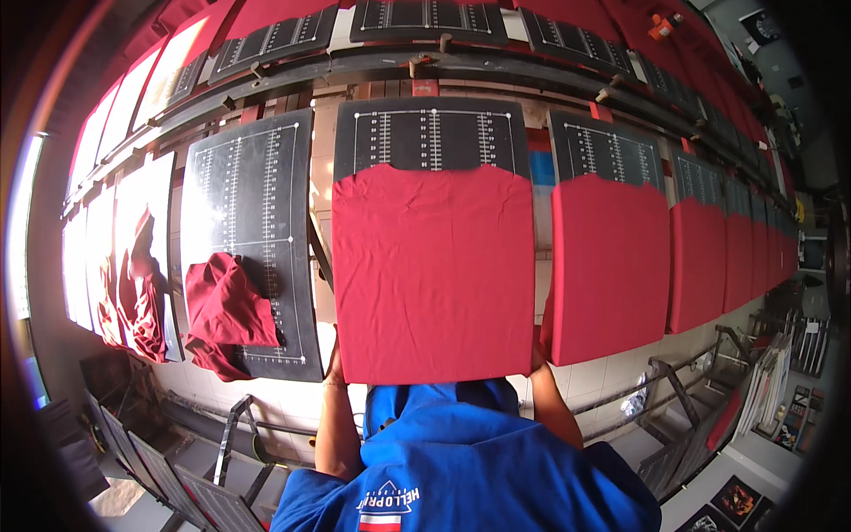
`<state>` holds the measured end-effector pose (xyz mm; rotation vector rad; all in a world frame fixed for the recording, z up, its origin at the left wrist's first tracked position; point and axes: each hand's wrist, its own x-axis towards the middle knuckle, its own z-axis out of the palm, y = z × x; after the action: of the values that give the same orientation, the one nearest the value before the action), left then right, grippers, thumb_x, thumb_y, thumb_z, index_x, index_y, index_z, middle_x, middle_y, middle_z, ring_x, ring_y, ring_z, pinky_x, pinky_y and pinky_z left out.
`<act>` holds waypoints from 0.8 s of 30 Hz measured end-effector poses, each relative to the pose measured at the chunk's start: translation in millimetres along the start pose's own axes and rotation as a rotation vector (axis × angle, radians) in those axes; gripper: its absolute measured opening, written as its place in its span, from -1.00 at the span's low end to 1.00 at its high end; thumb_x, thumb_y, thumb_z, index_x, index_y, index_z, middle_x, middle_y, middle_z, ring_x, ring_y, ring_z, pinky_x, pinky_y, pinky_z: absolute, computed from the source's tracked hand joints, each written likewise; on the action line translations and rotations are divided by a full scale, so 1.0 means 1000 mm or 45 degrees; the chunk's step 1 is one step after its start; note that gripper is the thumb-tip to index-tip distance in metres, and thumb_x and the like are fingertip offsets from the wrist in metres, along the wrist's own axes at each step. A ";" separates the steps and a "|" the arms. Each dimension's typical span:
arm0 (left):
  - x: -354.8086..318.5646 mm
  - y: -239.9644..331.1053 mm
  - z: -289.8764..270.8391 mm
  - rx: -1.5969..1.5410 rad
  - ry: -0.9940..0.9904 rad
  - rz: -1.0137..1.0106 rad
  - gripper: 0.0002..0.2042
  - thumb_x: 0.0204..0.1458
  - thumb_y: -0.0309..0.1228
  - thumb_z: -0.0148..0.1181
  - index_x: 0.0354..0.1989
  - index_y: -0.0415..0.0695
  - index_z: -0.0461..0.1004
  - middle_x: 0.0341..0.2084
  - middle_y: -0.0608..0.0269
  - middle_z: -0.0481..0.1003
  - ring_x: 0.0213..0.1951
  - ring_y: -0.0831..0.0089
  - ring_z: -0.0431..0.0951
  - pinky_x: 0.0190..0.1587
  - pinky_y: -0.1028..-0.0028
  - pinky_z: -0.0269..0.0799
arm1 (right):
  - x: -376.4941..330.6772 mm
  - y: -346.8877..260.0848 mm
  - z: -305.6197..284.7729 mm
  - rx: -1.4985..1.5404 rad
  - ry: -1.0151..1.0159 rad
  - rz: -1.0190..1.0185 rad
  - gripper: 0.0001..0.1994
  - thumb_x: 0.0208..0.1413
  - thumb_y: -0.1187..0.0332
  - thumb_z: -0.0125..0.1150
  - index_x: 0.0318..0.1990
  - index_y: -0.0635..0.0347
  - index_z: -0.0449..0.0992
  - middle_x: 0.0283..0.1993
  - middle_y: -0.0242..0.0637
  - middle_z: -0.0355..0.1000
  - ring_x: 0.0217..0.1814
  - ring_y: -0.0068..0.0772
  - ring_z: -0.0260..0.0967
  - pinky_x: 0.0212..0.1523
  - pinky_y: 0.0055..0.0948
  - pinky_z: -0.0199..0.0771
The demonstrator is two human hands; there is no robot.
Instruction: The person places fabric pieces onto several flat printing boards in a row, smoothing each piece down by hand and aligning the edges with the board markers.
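Our red shirt lies smoothed over the middle board; we judge it light, soft and quick to wrinkle, best held by its lower corners. Our left hand at its seven o'clock and right hand at five have hidden fingers, so we cannot tell their grip.

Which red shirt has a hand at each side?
The red shirt on the centre near-row board: the left hand is at its left edge, the right hand at its right; no other has both.
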<state>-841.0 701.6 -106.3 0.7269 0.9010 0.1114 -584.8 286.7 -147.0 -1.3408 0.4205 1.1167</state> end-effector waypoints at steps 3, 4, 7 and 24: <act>0.001 -0.018 -0.035 0.261 0.008 0.207 -0.38 0.37 0.11 -0.22 0.21 -0.24 0.39 -0.01 0.13 0.52 -0.03 0.39 0.54 0.00 0.40 0.48 | -0.020 0.016 0.000 0.698 -0.086 0.071 -0.52 0.34 0.03 0.09 0.21 0.20 0.40 0.12 -0.27 0.50 0.13 -0.30 0.50 0.10 -0.32 0.57; 0.000 -0.017 -0.044 0.346 0.035 0.245 -0.42 0.36 0.09 -0.14 0.13 -0.23 0.46 -0.12 0.19 0.58 -0.15 0.47 0.59 -0.12 0.46 0.53 | -0.022 0.009 0.003 0.723 -0.106 0.104 -0.52 0.33 0.04 0.10 0.22 0.20 0.40 0.12 -0.26 0.50 0.12 -0.30 0.51 0.09 -0.30 0.58; 0.005 -0.004 -0.036 0.235 0.063 0.137 -0.46 0.38 0.04 -0.15 0.08 -0.23 0.47 -0.22 0.24 0.58 -0.24 0.50 0.58 -0.21 0.47 0.52 | -0.028 0.006 -0.013 0.767 -0.064 0.094 -0.54 0.30 0.09 0.16 0.22 0.18 0.40 0.10 -0.24 0.52 0.07 -0.29 0.55 0.03 -0.23 0.63; 0.000 -0.013 -0.030 -0.003 0.118 0.094 -0.49 0.38 -0.01 -0.10 0.16 -0.25 0.42 -0.09 0.17 0.57 -0.15 0.42 0.60 -0.09 0.43 0.55 | -0.022 -0.156 0.205 -2.355 -0.210 -1.453 -0.28 0.26 -0.15 0.03 0.43 0.10 0.21 0.53 -0.14 0.07 0.58 0.09 -0.09 0.54 0.09 -0.16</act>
<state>-865.8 707.6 -126.6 0.7579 0.9625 0.2128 -536.4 488.5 8.1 -2.3577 -1.7690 0.3358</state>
